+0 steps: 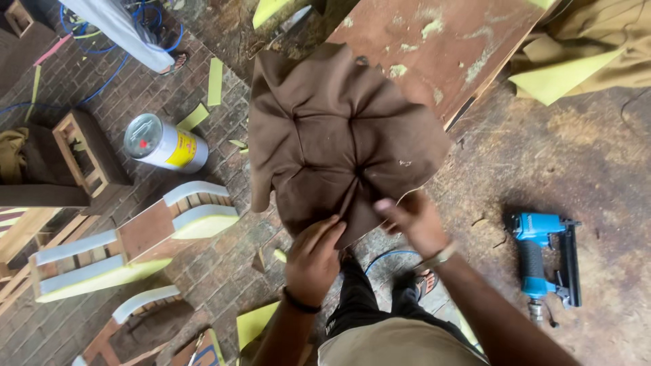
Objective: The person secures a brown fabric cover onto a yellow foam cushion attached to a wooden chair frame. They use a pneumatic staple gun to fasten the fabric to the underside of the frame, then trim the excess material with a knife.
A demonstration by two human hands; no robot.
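Both hands pinch the near edge of the brown tufted cushion cover (339, 135)
Left hand (313, 261) and right hand (415, 220) are closed on fabric; cover overhangs the worn table (441, 41), blue nail gun (542, 254) lying right

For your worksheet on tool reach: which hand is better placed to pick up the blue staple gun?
Probably the right hand: the blue staple gun lies on its side of the brown fabric cushion; the left hand is farther away.
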